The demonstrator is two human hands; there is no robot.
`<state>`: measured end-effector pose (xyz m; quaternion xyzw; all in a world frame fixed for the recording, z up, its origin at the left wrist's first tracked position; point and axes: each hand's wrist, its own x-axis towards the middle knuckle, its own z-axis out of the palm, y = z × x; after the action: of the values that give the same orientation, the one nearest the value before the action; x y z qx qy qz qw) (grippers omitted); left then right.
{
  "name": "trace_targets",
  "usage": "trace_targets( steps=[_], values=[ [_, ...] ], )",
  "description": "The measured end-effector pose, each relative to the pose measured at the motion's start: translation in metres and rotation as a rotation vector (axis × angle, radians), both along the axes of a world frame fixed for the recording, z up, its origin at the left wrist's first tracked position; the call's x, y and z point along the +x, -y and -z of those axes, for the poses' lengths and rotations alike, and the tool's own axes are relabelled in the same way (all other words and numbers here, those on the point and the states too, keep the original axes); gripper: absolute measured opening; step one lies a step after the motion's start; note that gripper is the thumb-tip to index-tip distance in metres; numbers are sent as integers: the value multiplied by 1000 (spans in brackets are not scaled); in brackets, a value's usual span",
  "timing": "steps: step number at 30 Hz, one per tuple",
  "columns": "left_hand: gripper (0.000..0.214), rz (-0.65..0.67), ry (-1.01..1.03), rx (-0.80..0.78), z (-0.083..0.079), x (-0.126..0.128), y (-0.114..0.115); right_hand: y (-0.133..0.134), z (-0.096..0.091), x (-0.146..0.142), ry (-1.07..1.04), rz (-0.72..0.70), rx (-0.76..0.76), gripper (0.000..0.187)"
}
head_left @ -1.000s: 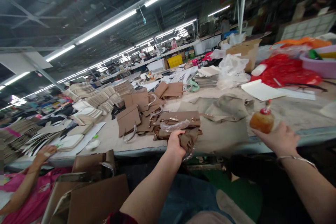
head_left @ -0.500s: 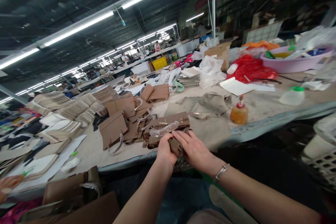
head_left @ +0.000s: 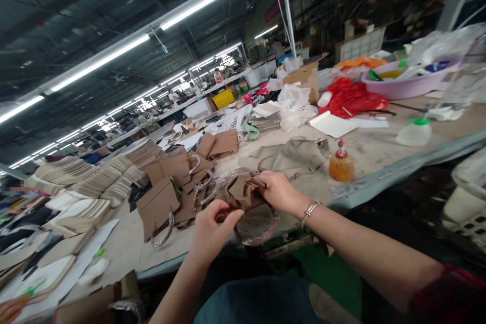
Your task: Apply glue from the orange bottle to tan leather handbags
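A brown handbag is held at the table's front edge, its crumpled lining facing up. Clear plastic wraps its curved handle, which hangs over the near side. My right hand pinches the lining and rim at the bag's right end. At the left end, my left hand is curled with thumb and fingers around the bag's edge; what lies under its fingertips is partly hidden. Just left of the bag lie several more brown handbags with plastic-wrapped handles.
An amber bottle with a red top stands to the right, near a clear bottle with a green cap. Behind them are a red plastic bag and a lilac basin. Stacked panels fill the left. A co-worker's hand shows lower left.
The bag has been tipped so its lining faces up and a handle hangs toward me. My hands, close together before, have moved apart, the left one leftward. The view has shifted slightly.
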<state>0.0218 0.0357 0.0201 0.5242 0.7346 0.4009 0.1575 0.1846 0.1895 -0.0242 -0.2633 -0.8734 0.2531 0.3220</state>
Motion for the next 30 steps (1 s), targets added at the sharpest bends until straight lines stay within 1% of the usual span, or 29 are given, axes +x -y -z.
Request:
trace_targets(
  steps=[1, 2, 3, 4, 5, 6, 8, 10, 12, 14, 16, 18, 20, 22, 24, 25, 26, 27, 28, 29, 30],
  values=[
    [32, -53, -224, 160, 1, -4, 2, -3, -3, -1, -8, -3, -10, 31],
    [32, -93, -412, 283, 3, -8, 2, -4, -6, -3, -15, -11, -19, 33],
    [35, -112, -554, 363, 6, -10, 1, -6, -8, -4, -20, -21, -27, 36],
    [42, -107, -641, 398, 9, -12, -2, -6, -10, -4, -24, -31, -35, 38],
    [52, -81, -687, 385, 12, -12, -5, -7, -12, -5, -27, -42, -42, 39],
    [64, -48, -700, 340, 16, -11, -9, -6, -13, -5, -29, -51, -51, 39],
    [84, 4, -667, 228, 21, -6, -19, -5, -16, -5, -32, -73, -67, 38],
    [91, 35, -602, 132, 21, 0, -30, -4, -18, -4, -33, -90, -89, 34],
    [82, 44, -533, 64, 15, 6, -42, -4, -22, -5, -31, -83, -116, 27],
    [68, 42, -485, 6, 4, 11, -55, -7, -26, -8, -25, -55, -146, 21],
    [52, 29, -464, -65, -8, 13, -69, -11, -30, -12, -18, -29, -172, 17],
    [33, 29, -428, -149, -15, 12, -81, -15, -33, -16, -19, -7, -184, 17],
    [25, 63, -331, -185, -16, 6, -91, -18, -37, -17, -35, 9, -188, 26],
    [23, 98, -215, -146, -13, -3, -98, -19, -42, -11, -61, -15, -189, 43],
    [25, 113, -107, -90, -8, -14, -103, -17, -46, 5, -116, -91, -161, 66],
    [27, 120, -59, -71, -6, -19, -105, -16, -46, 18, -160, -128, -127, 75],
    [30, 132, -4, -63, -5, -24, -106, -15, -46, 33, -218, -137, -80, 78],
    [34, 145, 65, -60, -5, -27, -107, -15, -42, 51, -285, -104, -19, 72],
    [36, 147, 140, -60, -6, -30, -108, -16, -36, 70, -363, -43, 33, 61],
    [38, 137, 212, -59, -8, -31, -109, -18, -27, 90, -477, 55, 80, 49],
    [39, 118, 275, -56, -10, -31, -110, -23, -14, 111, -558, 163, 88, 42]
  ],
)
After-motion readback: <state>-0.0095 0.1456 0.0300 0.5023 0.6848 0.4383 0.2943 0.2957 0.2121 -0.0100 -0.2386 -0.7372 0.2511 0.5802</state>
